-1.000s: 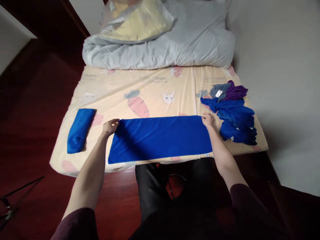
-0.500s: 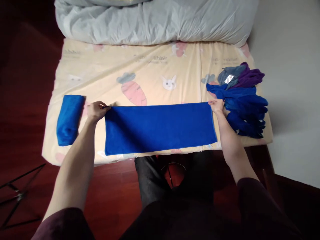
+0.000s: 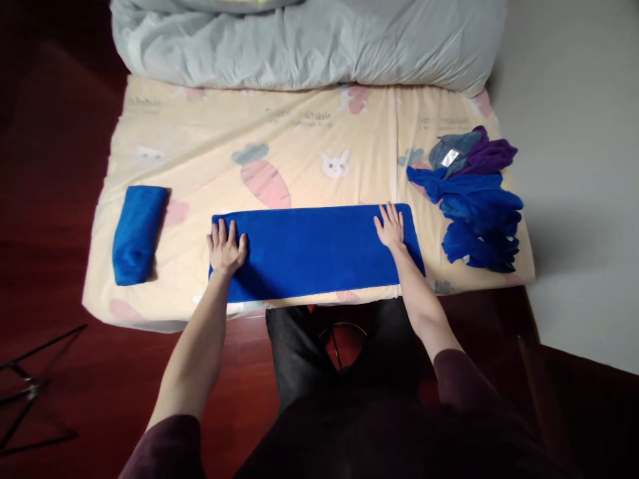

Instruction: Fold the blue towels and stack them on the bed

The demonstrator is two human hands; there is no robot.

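A blue towel [image 3: 314,249] lies flat as a long rectangle along the near edge of the bed. My left hand [image 3: 227,249] rests on its left end, palm down with fingers spread. On its right end, near the far corner, my right hand [image 3: 390,227] presses flat, fingers stretched out. Neither hand grips anything. Off to the left sits a folded blue towel [image 3: 140,234], apart from my left hand. Beyond my right hand is a crumpled heap of blue cloths [image 3: 482,203], with a purple cloth [image 3: 492,152] and a grey-blue cloth [image 3: 452,150] above it.
The bed wears a cream sheet [image 3: 190,146] printed with carrots and rabbits. A grey quilt [image 3: 309,46] is bunched along its far side. At right stands a pale wall or panel [image 3: 579,199]. A black metal stand [image 3: 32,389] is on the dark red floor at lower left.
Both hands have let go of the towel's far corners and moved inward, now lying flat on it. The towel's far corners have come down onto the sheet.
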